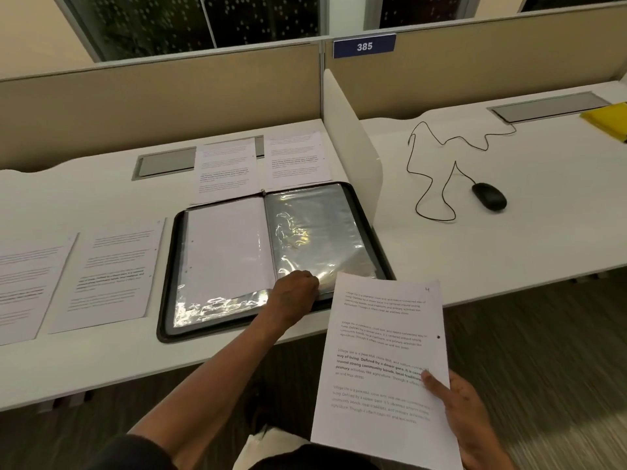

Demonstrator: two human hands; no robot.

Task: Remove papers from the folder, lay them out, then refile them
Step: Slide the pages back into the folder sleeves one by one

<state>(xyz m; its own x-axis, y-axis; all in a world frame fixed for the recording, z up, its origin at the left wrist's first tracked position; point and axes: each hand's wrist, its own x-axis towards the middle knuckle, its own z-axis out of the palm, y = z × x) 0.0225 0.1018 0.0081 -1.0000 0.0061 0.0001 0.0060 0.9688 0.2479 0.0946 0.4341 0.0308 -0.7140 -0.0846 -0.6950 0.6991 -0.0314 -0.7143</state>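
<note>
A black zip folder (169, 266) lies open on the white desk (475, 239), its clear plastic sleeves showing. The left sleeve (227, 245) holds a white sheet; the right sleeve (315, 228) looks empty and shiny. My left hand (297, 288) grips the lower edge of the right sleeve with curled fingers. My right hand (458, 412) holds a printed sheet (383, 361) by its lower right edge, over the desk's front edge. Two printed sheets (225, 169) (297, 159) lie behind the folder, and two others (112, 273) (27, 286) lie to its left.
A white divider panel (349, 130) stands right of the folder. Beyond it lie a black mouse (488, 195) with a looping cable and a yellow folder (610, 120) at the far right. Beige partitions run along the back. Grey cable hatches (166, 164) sit in the desk.
</note>
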